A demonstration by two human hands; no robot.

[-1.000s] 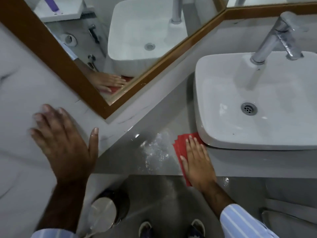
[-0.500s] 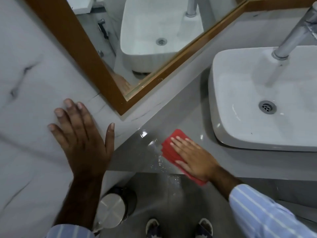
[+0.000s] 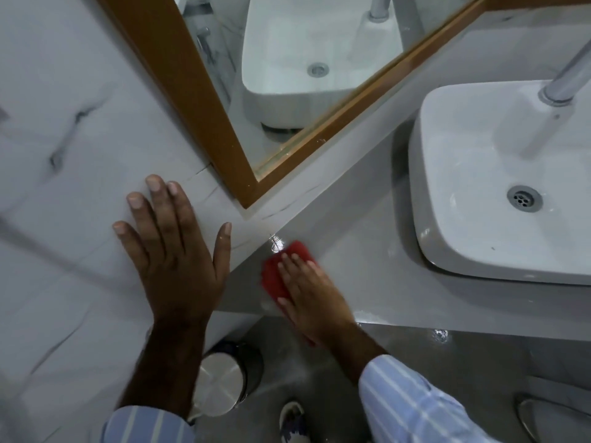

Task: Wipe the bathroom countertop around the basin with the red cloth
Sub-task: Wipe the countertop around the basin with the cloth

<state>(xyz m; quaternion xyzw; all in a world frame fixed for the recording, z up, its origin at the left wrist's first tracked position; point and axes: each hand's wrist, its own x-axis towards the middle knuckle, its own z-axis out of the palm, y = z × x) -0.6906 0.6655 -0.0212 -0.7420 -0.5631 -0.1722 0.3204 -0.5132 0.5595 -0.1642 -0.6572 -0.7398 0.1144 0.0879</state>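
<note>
So compared with half a second back, the right hand (image 3: 311,294) has slid the red cloth (image 3: 281,273) further toward the left of the frame, away from the basin (image 3: 499,187) and right up to the corner where the table (image 3: 367,251) meets the marble wall (image 3: 64,155). A second ago the cloth was tucked against the basin's front-left edge, so it's covered that whole strip. The camera has swung too: the tap (image 3: 567,81) is now mostly cut off at the upper right.

Grip-wise, the right hand is flat, fingers stretched out together, pressing down on the cloth rather than closing around it. The left hand (image 3: 174,251) hasn't changed: open palm, fingers spread, braced on the wall at left centre, holding nothing.

Around it: the wood-framed mirror (image 3: 204,123) comes down to a point just above the cloth. A wet shine sits right at the cloth's top edge. Below the table edge there's a steel pedal bin (image 3: 224,385) on the floor and a shoe (image 3: 292,422) at bottom centre.
</note>
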